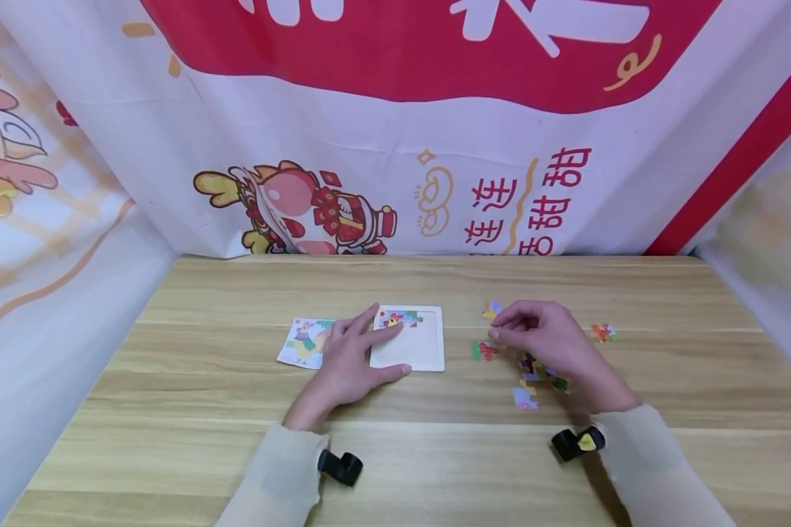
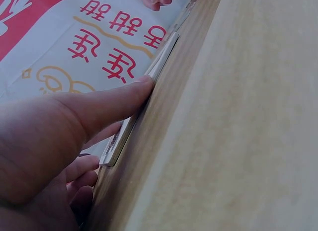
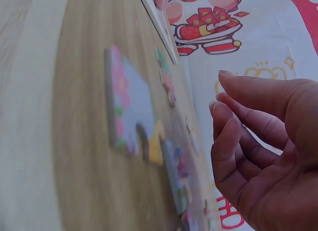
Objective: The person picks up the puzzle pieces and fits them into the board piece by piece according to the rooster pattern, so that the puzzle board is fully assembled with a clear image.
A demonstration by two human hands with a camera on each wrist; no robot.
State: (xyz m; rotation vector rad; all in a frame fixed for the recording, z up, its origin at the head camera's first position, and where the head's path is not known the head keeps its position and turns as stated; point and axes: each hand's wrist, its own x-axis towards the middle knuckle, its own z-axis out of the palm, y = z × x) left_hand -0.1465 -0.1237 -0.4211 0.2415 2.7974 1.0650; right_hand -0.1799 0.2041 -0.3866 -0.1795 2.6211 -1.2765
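Observation:
My left hand [image 1: 356, 362] lies over the left side of a white puzzle tray [image 1: 411, 357], fingers spread. Its thumb touches the tray's front rim, and a fingertip rests by the joined jigsaw pieces [image 1: 409, 316] along the top left inside. Partly under that hand lies a picture card [image 1: 301, 344] with a cartoon bird. My right hand [image 1: 543, 333] hovers over loose jigsaw pieces, fingers loosely bent. In the right wrist view, nothing shows between thumb and fingertips. A green and red jigsaw piece [image 1: 483, 350] lies just left of its fingertips.
Several loose pieces lie around the right hand: a lilac one [image 1: 525, 398] in front, a blue and yellow one [image 1: 491, 309] behind, an orange one [image 1: 603, 332] to the right. The wooden table [image 1: 435, 468] meets a printed curtain [image 1: 395, 139] at the back.

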